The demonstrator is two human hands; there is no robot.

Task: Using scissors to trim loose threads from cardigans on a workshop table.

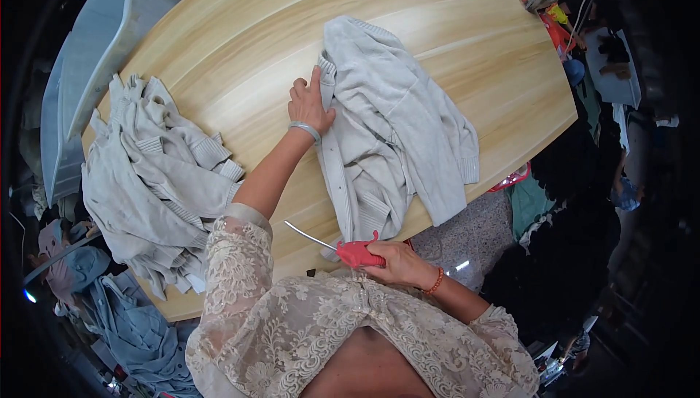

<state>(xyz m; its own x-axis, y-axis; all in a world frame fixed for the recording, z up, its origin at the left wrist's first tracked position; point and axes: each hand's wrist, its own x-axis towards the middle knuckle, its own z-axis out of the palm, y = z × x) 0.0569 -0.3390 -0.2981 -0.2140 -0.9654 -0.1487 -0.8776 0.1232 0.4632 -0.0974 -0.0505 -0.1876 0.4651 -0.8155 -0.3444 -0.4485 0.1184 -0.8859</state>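
A light grey knit cardigan [394, 106] with ribbed edges and a buttoned front band lies loosely spread in front of me, its sleeves and hem folded. At its left edge is my left hand [312, 105], fingers apart. The index finger reaches to a ribbed edge, and the thumb side touches the front band. Close to my body, my right hand [397, 263] is wrapped round a red air blow gun [357, 252]. Its thin, bent metal nozzle points up and to the left over the table, near the cardigan's lower end.
A heap of similar grey knitwear [157, 179] covers the left part of the wooden table [240, 70]. Pale curved panels [109, 40] stand at the upper left. Blue clothes [135, 332] hang below left; dark cloth [576, 252] is piled right of the table. Small tools and cords [543, 0] sit upper right.
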